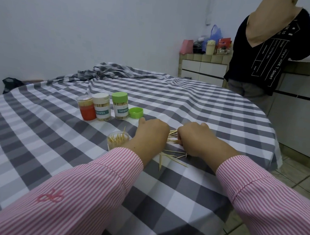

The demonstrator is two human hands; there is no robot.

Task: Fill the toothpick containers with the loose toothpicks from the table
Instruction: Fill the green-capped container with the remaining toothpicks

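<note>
The loose toothpicks [171,154] are scattered on the checked tablecloth [188,105] between and below the two hands, and partly hidden by them. The right hand [193,138] is curled around a bundle of them; the left hand [152,131] is knuckles-up, its grip impossible to tell. An open container [117,139] is seen just beside the left wrist, half full. Three capped containers [103,107] and a green lid [135,112] are set farther back. A standing person [269,52] is cut off at the top edge.
</note>
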